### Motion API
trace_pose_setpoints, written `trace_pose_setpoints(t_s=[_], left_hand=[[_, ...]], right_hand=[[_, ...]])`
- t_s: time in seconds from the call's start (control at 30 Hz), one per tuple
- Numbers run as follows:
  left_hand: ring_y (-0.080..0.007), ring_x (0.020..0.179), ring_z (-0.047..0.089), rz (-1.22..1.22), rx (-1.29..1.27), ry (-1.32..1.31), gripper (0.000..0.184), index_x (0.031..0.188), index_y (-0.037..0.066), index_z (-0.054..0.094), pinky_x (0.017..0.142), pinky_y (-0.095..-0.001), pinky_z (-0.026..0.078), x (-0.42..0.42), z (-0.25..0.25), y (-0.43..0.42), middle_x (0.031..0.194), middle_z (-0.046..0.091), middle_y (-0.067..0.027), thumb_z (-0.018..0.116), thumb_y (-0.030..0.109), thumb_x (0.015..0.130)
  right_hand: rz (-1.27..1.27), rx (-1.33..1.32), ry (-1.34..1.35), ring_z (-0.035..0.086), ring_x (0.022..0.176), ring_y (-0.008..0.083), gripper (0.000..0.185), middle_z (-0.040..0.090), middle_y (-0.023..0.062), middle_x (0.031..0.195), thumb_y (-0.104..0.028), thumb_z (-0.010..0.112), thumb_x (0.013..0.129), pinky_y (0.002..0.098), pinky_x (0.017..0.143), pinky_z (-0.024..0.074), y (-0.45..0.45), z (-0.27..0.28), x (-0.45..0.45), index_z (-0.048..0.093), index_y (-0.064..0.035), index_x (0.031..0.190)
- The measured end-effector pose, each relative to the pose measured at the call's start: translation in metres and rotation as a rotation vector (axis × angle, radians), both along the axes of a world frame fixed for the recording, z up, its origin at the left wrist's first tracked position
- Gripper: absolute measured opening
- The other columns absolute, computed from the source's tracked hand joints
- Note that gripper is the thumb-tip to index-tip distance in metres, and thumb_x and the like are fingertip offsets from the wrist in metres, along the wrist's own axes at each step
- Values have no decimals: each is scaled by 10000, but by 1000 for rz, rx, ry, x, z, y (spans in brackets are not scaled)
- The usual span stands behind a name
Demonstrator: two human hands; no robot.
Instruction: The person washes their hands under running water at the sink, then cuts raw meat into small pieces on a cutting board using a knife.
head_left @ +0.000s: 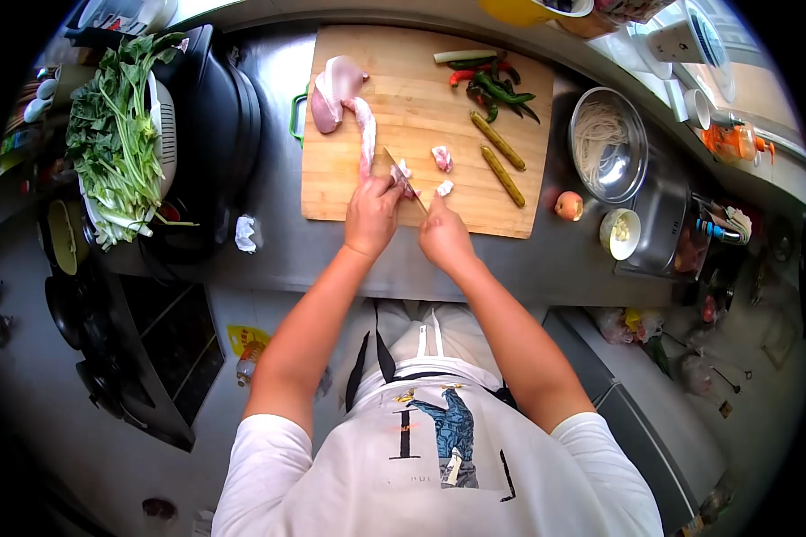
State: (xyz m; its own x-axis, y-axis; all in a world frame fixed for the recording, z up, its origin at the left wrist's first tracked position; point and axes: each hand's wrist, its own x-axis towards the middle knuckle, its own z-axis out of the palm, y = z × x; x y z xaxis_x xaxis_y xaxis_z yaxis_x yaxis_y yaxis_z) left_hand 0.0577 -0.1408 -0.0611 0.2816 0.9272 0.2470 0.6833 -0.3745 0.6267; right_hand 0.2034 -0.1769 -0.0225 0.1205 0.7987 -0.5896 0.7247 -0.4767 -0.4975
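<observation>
On the wooden cutting board [403, 98] lies a long piece of raw pink meat [331, 103], thick at the far left and narrowing toward me. My left hand [373, 213] is closed over its near end, fingers curled beside the blade. A knife [409, 186] slants across the board, with my right hand [444, 237] wrapped around its handle. Small bits of cut meat touch the blade on its left. To the right of the knife sit a chunk of meat [442, 158] and a smaller pale piece [445, 188].
Green and red peppers [501, 94] and two long olive-yellow pickles [502, 176] occupy the board's right side. Beyond it are a steel bowl of noodles [631, 170], an onion [569, 206] and a small white bowl [620, 234]. Leafy greens [116, 134] fill a basket at left.
</observation>
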Motion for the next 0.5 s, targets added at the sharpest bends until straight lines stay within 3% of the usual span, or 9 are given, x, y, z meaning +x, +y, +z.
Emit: trace_pose_setpoints(t_s=[0.13, 0.23, 0.3, 0.4, 0.5], left_hand=[[-293, 840, 615, 9, -33, 37, 109, 883, 48, 726, 732, -392, 504, -1, 1, 0, 913, 636, -83, 717, 75, 778], [-294, 867, 614, -15, -42, 41, 116, 898, 56, 722, 750, -391, 501, -1, 4, -6, 932, 637, -88, 702, 60, 784], [-304, 898, 606, -25, -25, 66, 186, 977, 68, 703, 781, -402, 491, -3, 10, -5, 960, 632, -99, 689, 54, 792], [-305, 940, 587, -16, -51, 65, 186, 997, 67, 681, 828, -403, 480, -1, 15, -5, 989, 620, -98, 640, 70, 816], [-312, 953, 585, 81, -51, 56, 238, 1037, 62, 657, 849, -414, 463, 7, 17, -4, 993, 616, -106, 666, 102, 803]], right_hand=[[48, -53, -22, 631, 891, 465, 226, 647, 299, 919, -110, 514, 864, 535, 796, 498, -11, 7, 5, 503, 40, 1033], [33, 85, -24, 632, 890, 466, 213, 651, 295, 922, -95, 507, 868, 535, 796, 495, -2, 1, -1, 502, 44, 1029], [74, 59, -35, 629, 870, 472, 194, 652, 294, 894, -83, 509, 864, 540, 785, 492, 9, -3, 0, 502, 31, 1021], [-111, 131, -61, 628, 832, 463, 153, 633, 298, 841, -128, 518, 897, 507, 731, 492, -2, 8, 17, 512, 10, 964], [-87, 48, 47, 631, 806, 450, 153, 629, 288, 808, -139, 525, 901, 491, 717, 493, -16, 19, 32, 524, 9, 937]])
